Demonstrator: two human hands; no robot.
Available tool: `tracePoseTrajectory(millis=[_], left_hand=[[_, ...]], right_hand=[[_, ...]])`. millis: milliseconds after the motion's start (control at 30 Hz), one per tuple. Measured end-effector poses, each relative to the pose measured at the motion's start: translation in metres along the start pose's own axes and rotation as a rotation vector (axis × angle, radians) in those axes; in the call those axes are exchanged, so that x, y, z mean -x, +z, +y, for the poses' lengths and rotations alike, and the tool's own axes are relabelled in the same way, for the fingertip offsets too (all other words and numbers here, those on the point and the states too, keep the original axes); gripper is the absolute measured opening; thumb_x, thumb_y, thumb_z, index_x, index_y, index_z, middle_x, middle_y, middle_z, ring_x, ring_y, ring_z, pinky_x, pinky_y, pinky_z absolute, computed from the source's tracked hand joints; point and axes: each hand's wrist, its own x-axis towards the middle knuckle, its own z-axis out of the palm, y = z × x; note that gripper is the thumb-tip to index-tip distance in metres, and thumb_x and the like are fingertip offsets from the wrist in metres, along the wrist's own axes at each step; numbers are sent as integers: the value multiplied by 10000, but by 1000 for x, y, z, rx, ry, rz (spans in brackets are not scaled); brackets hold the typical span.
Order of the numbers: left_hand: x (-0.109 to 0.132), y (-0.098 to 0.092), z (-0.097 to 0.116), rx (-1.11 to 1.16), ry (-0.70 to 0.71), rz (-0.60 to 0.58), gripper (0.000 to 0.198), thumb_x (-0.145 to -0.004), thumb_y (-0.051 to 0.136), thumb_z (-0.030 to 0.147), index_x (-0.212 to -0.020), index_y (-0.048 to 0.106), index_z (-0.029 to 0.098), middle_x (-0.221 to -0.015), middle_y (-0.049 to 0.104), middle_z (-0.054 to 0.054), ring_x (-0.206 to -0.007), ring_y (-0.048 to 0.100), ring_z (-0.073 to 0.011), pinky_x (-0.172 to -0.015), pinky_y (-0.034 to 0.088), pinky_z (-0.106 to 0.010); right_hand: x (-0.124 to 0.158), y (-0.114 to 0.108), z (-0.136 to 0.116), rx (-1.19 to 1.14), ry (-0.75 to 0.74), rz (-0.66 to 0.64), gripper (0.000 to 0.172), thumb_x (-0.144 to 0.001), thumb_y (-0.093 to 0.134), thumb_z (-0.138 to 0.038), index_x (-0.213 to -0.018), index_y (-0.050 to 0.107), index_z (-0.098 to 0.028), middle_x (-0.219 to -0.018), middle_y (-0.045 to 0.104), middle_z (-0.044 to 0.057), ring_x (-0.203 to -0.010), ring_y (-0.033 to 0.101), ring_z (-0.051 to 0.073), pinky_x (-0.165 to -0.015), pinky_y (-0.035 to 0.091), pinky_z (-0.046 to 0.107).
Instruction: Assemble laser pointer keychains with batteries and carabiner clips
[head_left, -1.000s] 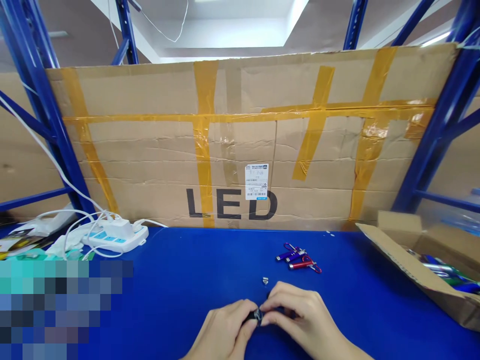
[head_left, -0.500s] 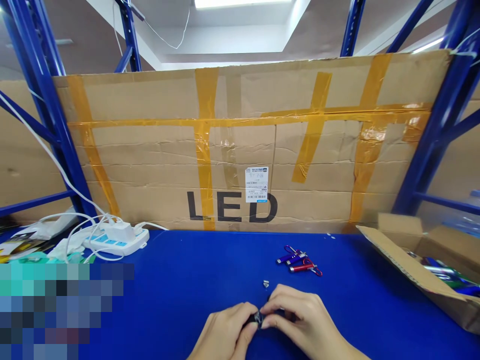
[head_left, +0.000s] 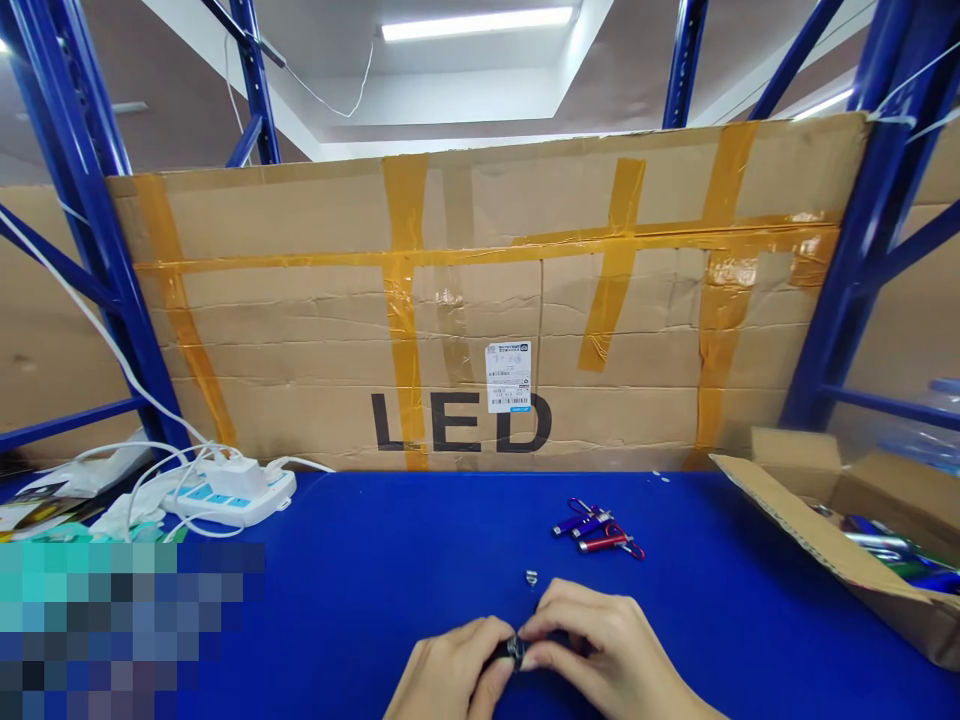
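Mostly the view itself has shifted since the earlier frame, so everything appears slightly lower. The left hand (head_left: 450, 668) grips a small black piece (head_left: 513, 650) between thumb and forefinger, above the blue bench (head_left: 360, 570); the right hand (head_left: 611, 640) pinches its other end. Beyond them lies a silver bit (head_left: 531, 577), and farther a red cylinder (head_left: 600, 543).
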Motion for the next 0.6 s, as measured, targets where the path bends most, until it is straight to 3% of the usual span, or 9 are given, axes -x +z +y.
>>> tracePoseTrajectory(millis=[233,600], left_hand=[[2,2,6,90,-3,91,205,-886,311,257,-828,505,224,-745,617,10,-648,591,-127,-585,400,-190],[3,-6,13,106,-74,19,193,-888,323,223,-813,500,213,-774,624,1,-674,592,-128,-608,404,-193]], right_hand=[[3,1,-2,-9,30,-14,162,-809,584,-329,-780,679,-200,-677,621,1,-540,539,68,-474,377,152],[-1,0,-6,-14,37,-6,153,-807,587,-318,-769,673,-198,-688,632,1,-587,573,82,-514,417,158]])
